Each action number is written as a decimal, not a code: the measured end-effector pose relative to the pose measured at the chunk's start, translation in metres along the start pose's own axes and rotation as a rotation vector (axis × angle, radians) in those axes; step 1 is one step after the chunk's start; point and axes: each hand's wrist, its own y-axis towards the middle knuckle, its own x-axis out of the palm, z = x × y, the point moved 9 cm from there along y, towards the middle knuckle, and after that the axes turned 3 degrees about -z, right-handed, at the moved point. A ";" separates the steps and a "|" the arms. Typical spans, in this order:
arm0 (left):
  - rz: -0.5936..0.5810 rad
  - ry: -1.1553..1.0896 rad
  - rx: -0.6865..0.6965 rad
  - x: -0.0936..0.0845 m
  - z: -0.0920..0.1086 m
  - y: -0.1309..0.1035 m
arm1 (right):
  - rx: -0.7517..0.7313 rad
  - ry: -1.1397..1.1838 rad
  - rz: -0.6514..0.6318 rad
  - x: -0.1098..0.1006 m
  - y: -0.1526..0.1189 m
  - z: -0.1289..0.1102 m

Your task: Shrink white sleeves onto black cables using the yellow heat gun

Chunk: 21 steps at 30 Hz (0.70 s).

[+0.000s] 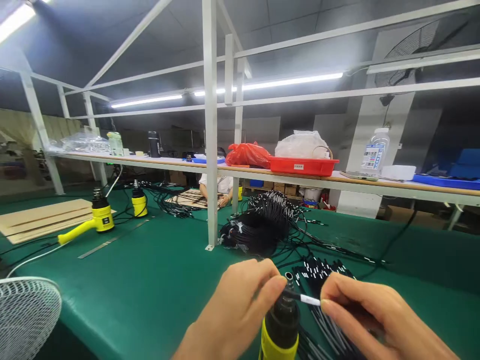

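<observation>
Left hand (232,310) and right hand (371,320) sit at 6 o'clock, low in frame, both pinching one thin black wire (300,298) with a white sleeve end; each grip narrow, fingertips closed on wire. Wire spans just over the nozzle of an upright black-yellow heat gun (281,325) between the hands. Loose cut wires (322,280) fan out on the green table (150,280) just past the right hand. Coiled wire bundle (258,230) at 12 o'clock. Fan guard (26,315) at 8 o'clock. Second yellow heat gun (95,220) at 10 o'clock, cardboard sheets (41,215) beside it. Far shelf holds red tray (302,165), water bottle (375,150). A seated person (217,187) works behind the post.
</observation>
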 end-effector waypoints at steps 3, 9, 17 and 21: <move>-0.040 0.039 0.017 0.010 -0.003 0.003 | 0.031 0.039 -0.050 0.009 0.008 0.004; -0.004 -0.062 -0.055 0.015 -0.028 0.009 | 0.111 0.115 -0.026 0.019 0.017 0.024; 0.019 -0.148 -0.051 0.021 -0.044 0.020 | 0.174 0.091 0.032 0.017 0.026 0.038; 0.059 -0.160 -0.090 0.020 -0.053 0.026 | 0.201 0.094 0.011 0.022 0.031 0.045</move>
